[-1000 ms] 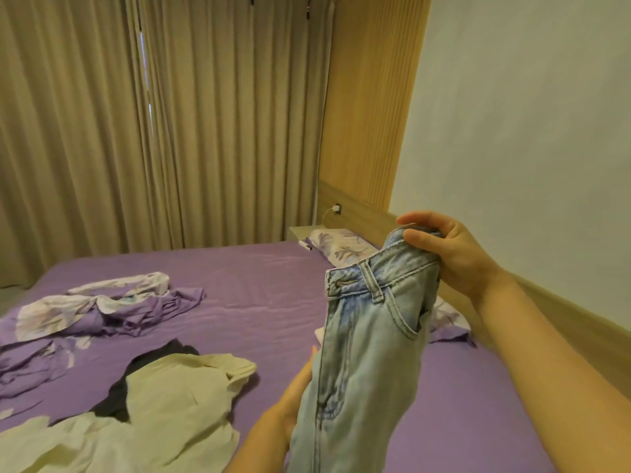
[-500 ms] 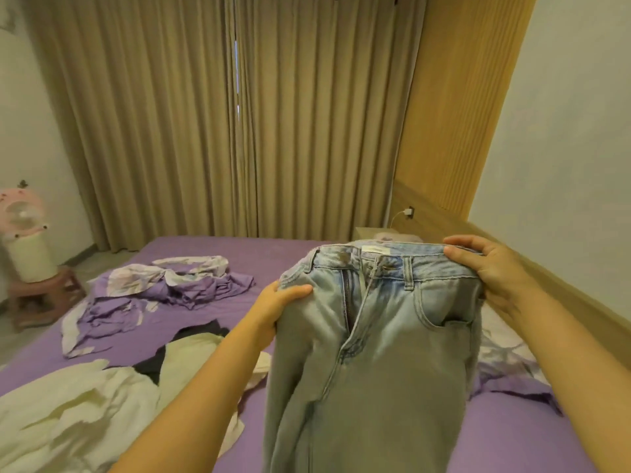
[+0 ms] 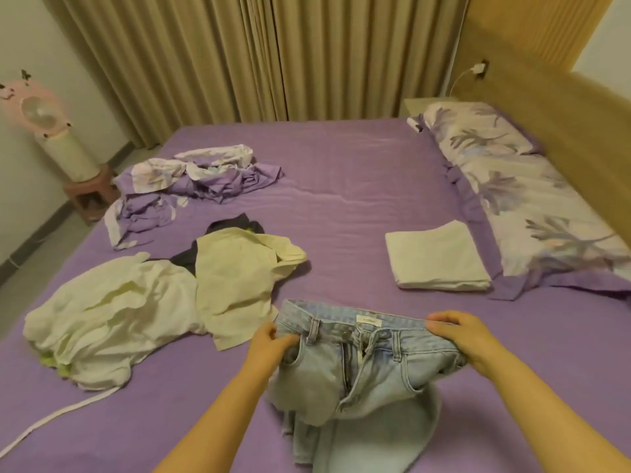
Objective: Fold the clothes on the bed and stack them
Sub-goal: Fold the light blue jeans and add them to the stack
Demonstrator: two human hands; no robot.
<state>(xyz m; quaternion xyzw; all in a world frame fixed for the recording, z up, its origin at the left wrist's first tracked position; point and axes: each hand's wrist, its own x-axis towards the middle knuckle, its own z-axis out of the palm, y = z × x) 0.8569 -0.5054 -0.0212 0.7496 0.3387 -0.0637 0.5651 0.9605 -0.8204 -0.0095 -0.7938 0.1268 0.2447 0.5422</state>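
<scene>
a: what marks the finished part of the task?

b: one folded cream garment (image 3: 438,257), lying flat just beside the floral pillow (image 3: 519,186), on the side away from the headboard. it is the only folded piece in view, so the stack appears to have one layer so far.

a: and the piece in hand?

b: light blue jeans (image 3: 358,363), well apart from the pillow, at the near edge of the purple bed (image 3: 341,165). the left hand (image 3: 269,349) pinches the waistband at one hip and the right hand (image 3: 461,336) grips it at the other, fingers curled over the denim. the fly is open and the legs lie bunched nearer the viewer; no fold is made yet.

a: what is left?

b: a cream shirt pile (image 3: 153,302), far across the bed from the pillow, with a dark garment (image 3: 235,225) partly under it. beyond these lies crumpled lilac floral fabric (image 3: 191,179); whether that is clothing or bedding cannot be told. by this count the task looks early: one piece done, one begun, at least two waiting.
</scene>
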